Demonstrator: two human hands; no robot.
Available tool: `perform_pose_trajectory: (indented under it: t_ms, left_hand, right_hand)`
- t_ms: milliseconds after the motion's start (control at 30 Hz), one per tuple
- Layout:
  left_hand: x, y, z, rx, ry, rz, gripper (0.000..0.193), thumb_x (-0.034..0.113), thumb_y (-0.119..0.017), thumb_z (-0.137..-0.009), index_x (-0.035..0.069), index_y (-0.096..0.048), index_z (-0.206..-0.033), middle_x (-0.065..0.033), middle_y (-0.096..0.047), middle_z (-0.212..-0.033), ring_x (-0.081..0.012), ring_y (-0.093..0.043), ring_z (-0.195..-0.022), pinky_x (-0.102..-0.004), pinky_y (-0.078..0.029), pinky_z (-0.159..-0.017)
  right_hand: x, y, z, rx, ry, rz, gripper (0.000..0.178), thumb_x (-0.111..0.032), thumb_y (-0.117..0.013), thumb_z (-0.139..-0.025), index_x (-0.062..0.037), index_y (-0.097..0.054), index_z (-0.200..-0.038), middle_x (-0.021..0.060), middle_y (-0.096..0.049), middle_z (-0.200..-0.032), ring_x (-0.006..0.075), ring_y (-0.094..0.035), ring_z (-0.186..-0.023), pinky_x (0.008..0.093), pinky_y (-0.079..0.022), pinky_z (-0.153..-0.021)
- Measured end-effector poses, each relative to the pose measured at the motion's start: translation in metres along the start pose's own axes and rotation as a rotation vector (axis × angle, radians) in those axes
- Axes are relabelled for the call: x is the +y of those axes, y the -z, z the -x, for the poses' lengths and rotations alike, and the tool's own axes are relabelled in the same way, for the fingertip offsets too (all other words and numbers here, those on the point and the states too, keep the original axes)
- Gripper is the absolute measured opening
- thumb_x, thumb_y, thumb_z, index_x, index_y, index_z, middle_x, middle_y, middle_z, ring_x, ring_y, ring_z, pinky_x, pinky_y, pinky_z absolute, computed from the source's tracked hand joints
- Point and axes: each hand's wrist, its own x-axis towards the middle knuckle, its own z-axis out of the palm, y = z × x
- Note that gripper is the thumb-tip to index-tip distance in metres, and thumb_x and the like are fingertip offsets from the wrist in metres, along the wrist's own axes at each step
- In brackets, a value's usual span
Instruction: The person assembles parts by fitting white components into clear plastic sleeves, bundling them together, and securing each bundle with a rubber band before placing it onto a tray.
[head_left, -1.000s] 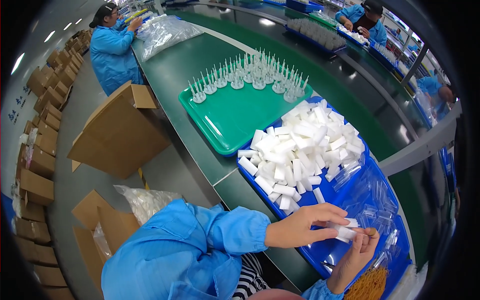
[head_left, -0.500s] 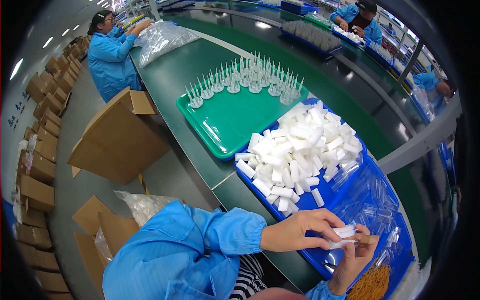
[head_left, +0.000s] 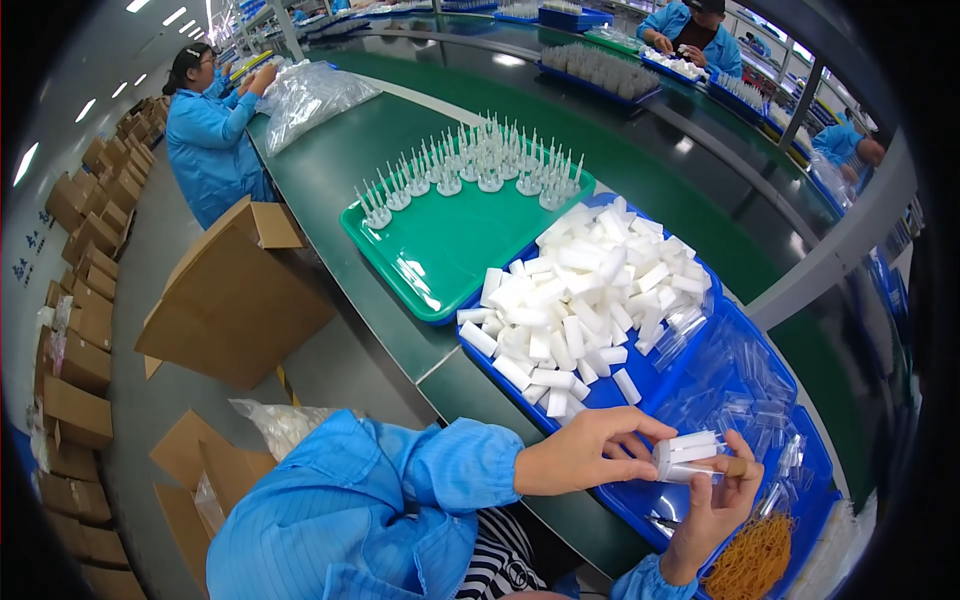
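Note:
Over the blue trays, both hands hold a small bundle of white pieces and clear plastic [head_left: 688, 452]. My left hand [head_left: 588, 452] pinches its left end with thumb and fingers. Around the right end curl the fingers of my right hand [head_left: 718, 500], one of them wearing a tan finger cover. Thin clear tips stick out at the bundle's right side. Beyond my left hand lies a heap of white foam-like blocks [head_left: 590, 300]. Clear plastic tubes [head_left: 745, 410] lie beyond my right hand, and a pile of orange rubber bands [head_left: 752, 560] lies close beside it.
A green tray [head_left: 400, 262] bears several clear spiky pieces [head_left: 490, 165] along its far side. The blue tray [head_left: 650, 378] adjoins it. A grey metal bar [head_left: 830, 265] slants at the right. Cardboard boxes [head_left: 235, 300] stand left of the bench. Co-workers in blue sit farther off.
The bundle has tilted between my hands, showing more of its white pieces and clear tips. My fingers have shifted on it. The whole view has moved slightly.

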Motion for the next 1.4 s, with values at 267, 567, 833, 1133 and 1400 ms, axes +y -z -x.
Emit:
perform_pose_trajectory:
  t_ms: [267,567,833,1133,1400]
  left_hand:
    - [0.004,-0.003,0.007,0.037,-0.195,-0.210,0.045,0.001,-0.072,-0.087,0.005,-0.064,-0.131,-0.0130,-0.063,-0.117,-0.0196,-0.066,-0.101,-0.0286,-0.059,-0.087]
    - [0.011,-0.006,0.008,-0.001,-0.273,-0.330,0.049,0.004,-0.067,-0.088,0.007,-0.054,-0.135,-0.0111,-0.051,-0.129,-0.0251,-0.051,-0.121,-0.0359,-0.050,-0.096]
    - [0.009,-0.006,0.000,-0.049,-0.344,-0.284,0.034,0.004,-0.068,-0.088,0.004,-0.059,-0.121,-0.0128,-0.051,-0.126,-0.0275,-0.051,-0.120,-0.0346,-0.051,-0.093]
    - [0.010,0.018,-0.001,0.026,-0.219,-0.267,0.031,-0.005,-0.067,-0.090,-0.002,-0.062,-0.121,-0.0154,-0.052,-0.134,-0.0243,-0.059,-0.119,-0.0336,-0.056,-0.094]
    - [0.003,0.004,0.005,0.190,-0.125,-0.274,0.032,0.005,-0.068,-0.094,-0.008,-0.060,-0.123,-0.0224,-0.056,-0.134,-0.0250,-0.058,-0.120,-0.0366,-0.048,-0.100]
  right_hand:
    - [0.000,-0.003,0.003,-0.077,0.141,0.066,0.044,-0.031,-0.083,-0.079,-0.0075,-0.049,-0.094,0.0176,-0.058,-0.117,0.0272,-0.051,-0.124,0.0577,-0.016,-0.121]
    - [0.010,-0.002,0.005,-0.046,0.141,0.067,0.047,-0.035,-0.081,-0.081,-0.0076,-0.049,-0.101,0.0212,-0.053,-0.134,0.0342,-0.043,-0.135,0.0552,-0.018,-0.121]
    - [0.013,0.004,0.014,-0.049,0.125,0.138,0.046,-0.029,-0.080,-0.083,-0.0062,-0.050,-0.109,0.0229,-0.050,-0.140,0.0407,-0.039,-0.140,0.0516,-0.029,-0.116]
    - [-0.012,0.002,-0.025,-0.393,0.425,0.204,0.043,-0.005,-0.083,-0.072,-0.0053,-0.064,-0.111,0.0141,-0.066,-0.121,0.0331,-0.059,-0.118,0.0477,-0.043,-0.105]
    - [0.020,0.039,-0.022,-0.176,0.469,0.915,0.021,-0.004,-0.072,-0.080,-0.0058,-0.068,-0.100,0.0061,-0.067,-0.096,0.0271,-0.061,-0.091,0.0373,-0.050,-0.080]
